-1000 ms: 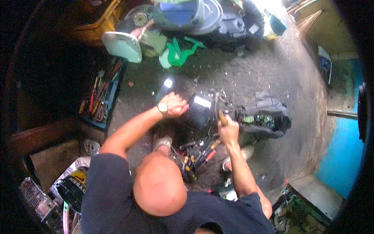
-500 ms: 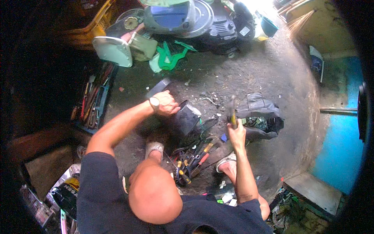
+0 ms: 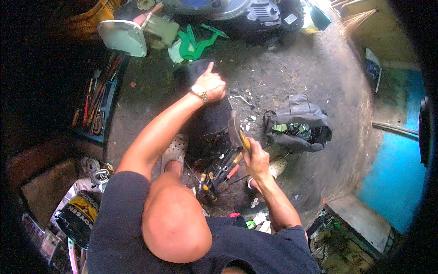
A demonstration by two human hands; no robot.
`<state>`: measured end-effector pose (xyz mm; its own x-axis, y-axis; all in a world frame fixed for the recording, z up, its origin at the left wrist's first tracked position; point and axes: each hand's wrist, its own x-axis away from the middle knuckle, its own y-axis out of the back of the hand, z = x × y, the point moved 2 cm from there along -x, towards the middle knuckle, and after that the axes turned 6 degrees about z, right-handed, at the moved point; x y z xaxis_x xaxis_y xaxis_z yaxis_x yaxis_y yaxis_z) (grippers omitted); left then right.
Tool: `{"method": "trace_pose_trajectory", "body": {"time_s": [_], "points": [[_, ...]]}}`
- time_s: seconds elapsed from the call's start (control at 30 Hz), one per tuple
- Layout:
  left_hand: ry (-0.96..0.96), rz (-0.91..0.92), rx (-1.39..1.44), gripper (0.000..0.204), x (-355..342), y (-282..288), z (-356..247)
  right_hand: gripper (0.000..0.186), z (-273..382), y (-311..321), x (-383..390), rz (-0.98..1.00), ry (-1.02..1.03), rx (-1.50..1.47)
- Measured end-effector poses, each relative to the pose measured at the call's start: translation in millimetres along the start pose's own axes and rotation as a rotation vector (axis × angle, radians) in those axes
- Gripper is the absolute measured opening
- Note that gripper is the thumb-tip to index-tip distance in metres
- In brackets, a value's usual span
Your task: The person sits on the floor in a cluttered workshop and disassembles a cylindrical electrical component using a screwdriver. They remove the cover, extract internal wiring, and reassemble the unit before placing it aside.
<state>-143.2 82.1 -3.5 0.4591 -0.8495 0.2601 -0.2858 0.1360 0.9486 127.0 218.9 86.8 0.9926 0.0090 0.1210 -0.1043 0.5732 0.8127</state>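
My left hand [image 3: 211, 84] grips the top of a dark, shiny casing [image 3: 214, 114] with curled fingers, its index finger stretched toward the far end. My right hand [image 3: 255, 160] is closed around the yellow handle of a hammer [image 3: 236, 130], whose metal head is at the casing's right side. Below the casing, between my clog-covered feet, lies a pile of hand tools [image 3: 219, 178] with yellow, red and black handles. An open dark fabric bag [image 3: 296, 109] with small items inside lies to the right. Small white scraps are scattered beside the casing.
At left stands a blue tray [image 3: 100, 114] of long tools. Plastic items, including a white panel [image 3: 122, 39] and green piece [image 3: 196, 48], are heaped at the far side. A blue wall [image 3: 392, 173] and metal ledge [image 3: 356, 214] border the right; clutter and a bucket [image 3: 77, 219] sit lower left.
My left hand has moved up and right with the casing, its index finger now extended. My right hand and hammer have moved left, close to the casing's right side.
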Motion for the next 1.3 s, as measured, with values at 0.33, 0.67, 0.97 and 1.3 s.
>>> {"method": "trace_pose_trajectory", "body": {"time_s": [0.33, 0.67, 0.97, 1.3], "points": [[-0.014, 0.05, -0.011, 0.029, 0.7, -4.7, -6.6, 0.036, -103.5, -4.6, 16.3, 0.288, -0.355, 0.277], [0.115, 0.113, -0.012, 0.028, -10.5, 4.3, -3.5, 0.034, -106.5, -13.0, -58.5, 0.313, -0.406, 0.196], [0.093, 0.047, 0.011, 0.026, 0.6, -6.4, 3.0, 0.038, -39.3, 8.7, -73.3, -0.073, 0.152, -0.215], [-0.081, -0.26, 0.114, 0.024, 65.0, -17.5, 13.3, 0.026, -35.9, 61.2, -103.9, -0.082, -0.235, -0.282]]}}
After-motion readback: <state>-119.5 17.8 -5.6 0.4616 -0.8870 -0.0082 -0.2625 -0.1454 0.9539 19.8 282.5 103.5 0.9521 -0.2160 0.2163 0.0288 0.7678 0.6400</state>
